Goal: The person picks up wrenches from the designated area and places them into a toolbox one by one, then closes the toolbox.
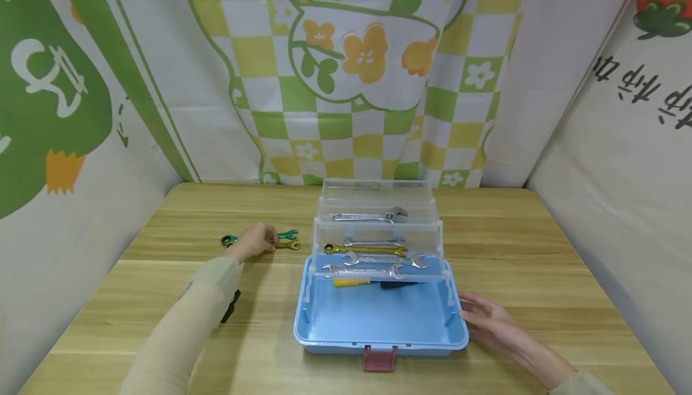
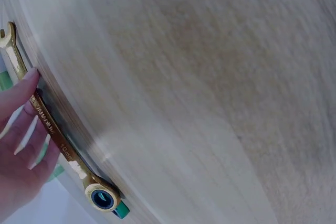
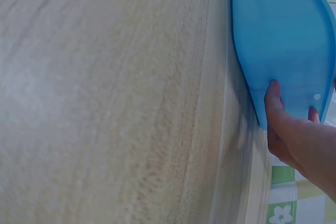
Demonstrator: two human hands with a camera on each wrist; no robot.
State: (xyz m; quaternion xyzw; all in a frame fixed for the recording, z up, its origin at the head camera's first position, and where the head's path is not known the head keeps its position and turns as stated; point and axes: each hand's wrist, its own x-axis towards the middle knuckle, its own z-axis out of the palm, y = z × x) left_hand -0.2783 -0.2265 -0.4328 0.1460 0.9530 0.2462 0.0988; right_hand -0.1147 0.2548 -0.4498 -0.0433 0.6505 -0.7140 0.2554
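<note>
In the head view, my left hand (image 1: pixel 254 241) is over a gold ratcheting combination wrench (image 1: pixel 286 244) on the table's left side. The left wrist view shows the thumb and fingers pinching that wrench's shaft. A green ratcheting wrench (image 1: pixel 288 235) lies just behind it, partly covered by the hand. My right hand (image 1: pixel 489 321) touches the outer right wall of an open blue toolbox (image 1: pixel 378 342) with fairly straight fingers; the right wrist view has the thumb against that wall. Clear stepped trays (image 1: pixel 378 230) stand raised over the box.
The trays hold an adjustable wrench (image 1: pixel 370 216), another gold wrench (image 1: pixel 364 250) and several silver wrenches. A yellow handle (image 1: pixel 351 283) and a black handle (image 1: pixel 397 285) lie in the toolbox. A black object (image 1: pixel 231 307) sits beside the left sleeve. Printed curtains (image 1: pixel 357 131) border the table.
</note>
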